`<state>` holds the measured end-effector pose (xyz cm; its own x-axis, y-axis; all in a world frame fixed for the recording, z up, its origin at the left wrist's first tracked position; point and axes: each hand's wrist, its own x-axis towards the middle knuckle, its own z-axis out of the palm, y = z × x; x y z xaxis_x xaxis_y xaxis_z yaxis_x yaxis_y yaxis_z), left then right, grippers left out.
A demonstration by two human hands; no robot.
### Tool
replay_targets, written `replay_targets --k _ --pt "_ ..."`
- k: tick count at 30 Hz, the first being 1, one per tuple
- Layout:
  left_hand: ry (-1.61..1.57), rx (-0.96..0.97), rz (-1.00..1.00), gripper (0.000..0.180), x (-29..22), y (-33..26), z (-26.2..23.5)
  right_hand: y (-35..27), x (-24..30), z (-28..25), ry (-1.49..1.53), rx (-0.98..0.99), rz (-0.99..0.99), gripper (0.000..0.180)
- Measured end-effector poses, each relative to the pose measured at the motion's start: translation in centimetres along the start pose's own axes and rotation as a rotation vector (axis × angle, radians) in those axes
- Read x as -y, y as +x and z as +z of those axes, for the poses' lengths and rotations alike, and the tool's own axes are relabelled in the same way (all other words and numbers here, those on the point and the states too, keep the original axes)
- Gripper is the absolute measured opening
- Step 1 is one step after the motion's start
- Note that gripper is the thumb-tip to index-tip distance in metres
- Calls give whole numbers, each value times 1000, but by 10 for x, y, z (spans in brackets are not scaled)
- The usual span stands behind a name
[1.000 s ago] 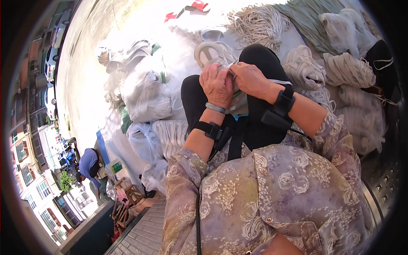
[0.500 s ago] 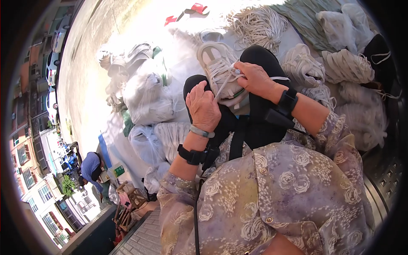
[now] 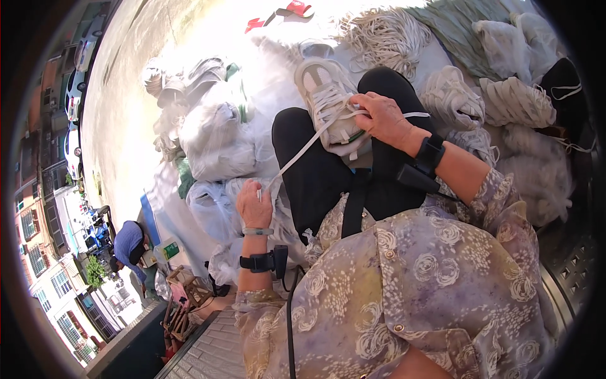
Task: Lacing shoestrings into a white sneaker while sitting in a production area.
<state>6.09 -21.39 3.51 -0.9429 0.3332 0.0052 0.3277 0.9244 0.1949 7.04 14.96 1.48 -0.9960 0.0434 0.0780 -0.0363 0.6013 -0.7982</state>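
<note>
Head view: left hand (image 3: 255, 205) pinches the lace (image 3: 303, 150), right hand (image 3: 382, 118) grips it; shoe (image 3: 327, 104) beneath right fingertips looks threaded, untied

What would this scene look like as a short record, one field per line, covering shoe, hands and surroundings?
Shoe: white, between black-clad knees, toe pointing away
Left hand: out to the left, holding a white lace stretched from the shoe
Right hand: at the shoe's lacing, fingers bent; exact grip unclear
Beyond the knees: heap of pale laces
Left side: clear plastic bags
Background: person in blue
</note>
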Motion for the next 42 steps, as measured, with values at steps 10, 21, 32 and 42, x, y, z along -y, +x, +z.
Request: replay_targets --k 10,21,32,42 --pt "-206 -102 388 12 -119 82 31 0 1 1 71 3 90 36" --pt "-828 421 118 8 -93 39 -19 6 5 -3 36 53 71 40" --pt "-593 181 209 21 -74 52 -44 0 7 -73 -496 251 -331 15" --pt "-58 9 227 13 46 12 -13 -58 -71 -195 -627 132 -229 16"
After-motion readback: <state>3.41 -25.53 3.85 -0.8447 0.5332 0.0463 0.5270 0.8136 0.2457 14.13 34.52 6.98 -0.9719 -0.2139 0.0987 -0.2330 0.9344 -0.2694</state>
